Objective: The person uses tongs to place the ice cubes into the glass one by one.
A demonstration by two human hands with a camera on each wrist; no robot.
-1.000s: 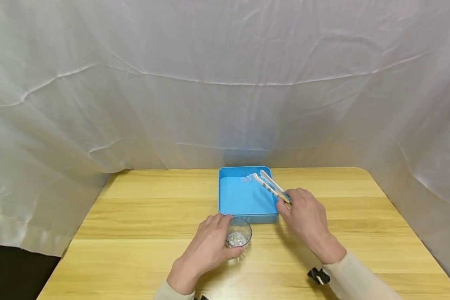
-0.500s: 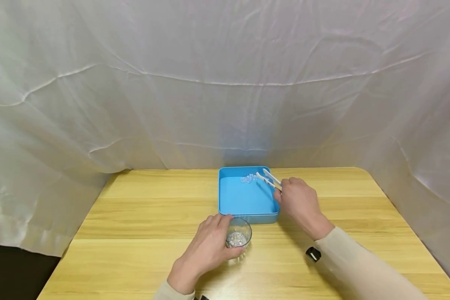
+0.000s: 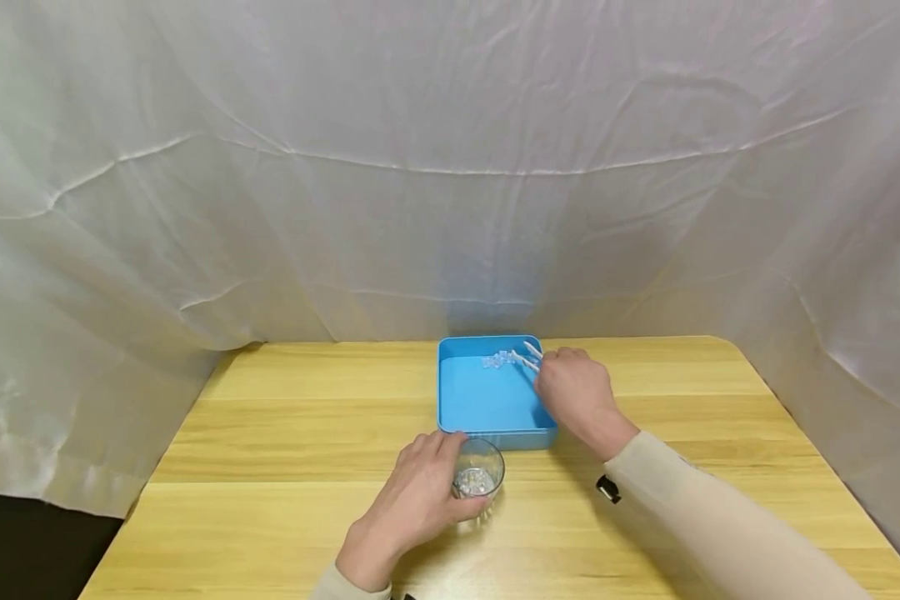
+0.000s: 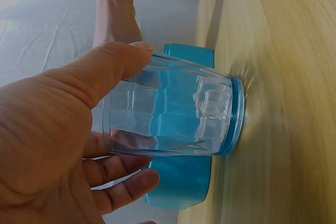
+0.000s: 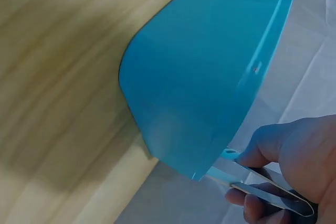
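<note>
My left hand (image 3: pixel 416 500) grips a clear drinking glass (image 3: pixel 477 468) by its side, thumb in front and fingers behind; the glass stands upright on the table. Clear ice-like cubes (image 4: pixel 211 100) lie in its bottom. White tongs (image 3: pixel 525 360) are held in my right hand (image 3: pixel 579 392) over the right side of a blue tray (image 3: pixel 495 440). Their tips are parted, beside several clear cubes (image 3: pixel 497 359) near the tray's back wall. In the right wrist view, thumb and fingers pinch the tongs (image 5: pixel 273 195), whose tips are hidden behind the tray wall.
The glass stands close to the tray's front wall. Under everything is a wood-grain table (image 3: pixel 285 450). A pale grey curtain (image 3: pixel 390 208) hangs right behind the table's back edge and along both sides.
My right hand has moved left and away from me, with the tongs lowering into the tray towards the cubes. The left hand and the glass have stayed in place.
</note>
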